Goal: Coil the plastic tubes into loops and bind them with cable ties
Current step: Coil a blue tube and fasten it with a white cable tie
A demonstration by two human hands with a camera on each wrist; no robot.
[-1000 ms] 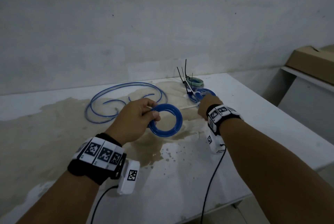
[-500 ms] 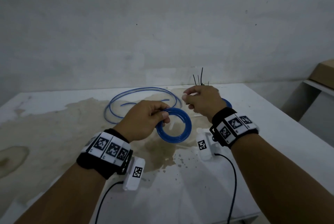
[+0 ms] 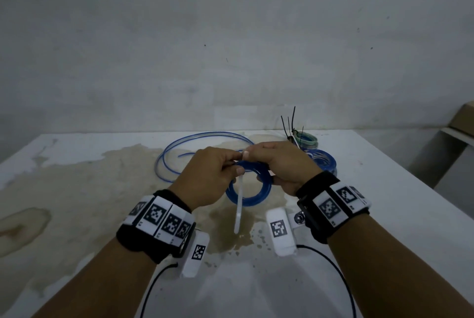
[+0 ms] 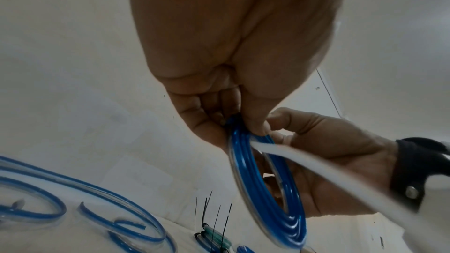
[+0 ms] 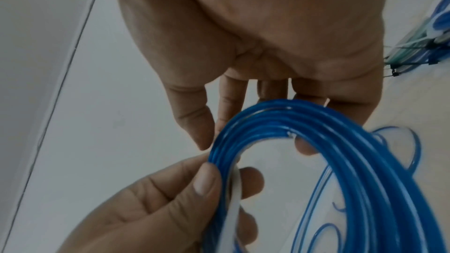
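A blue tube coil (image 3: 256,198) is held above the table (image 3: 384,215) between both hands. My left hand (image 3: 238,163) pinches the coil's top left edge, and its thumb presses a white cable tie (image 3: 238,211) against the tubing. The tie's tail hangs down across the loop. In the right wrist view that white cable tie (image 5: 235,189) sits under the left thumb beside the blue tube coil (image 5: 316,132). My right hand (image 3: 259,164) grips the coil's top right, fingers curled round the tubing. The left wrist view shows the blue tube coil (image 4: 268,189) edge-on with the white cable tie (image 4: 316,170) crossing it.
A loose blue tube (image 3: 205,142) lies in wide curves at the back of the stained table. At the back right lie a greenish bound coil (image 3: 307,139) with black tie tails (image 3: 289,123) sticking up and a blue bound coil (image 3: 324,161). A cardboard box (image 3: 464,117) sits far right.
My right hand came back from the bound coils at the back right with a white tie and joined the left hand at the coil. The tie now hangs across the loop.
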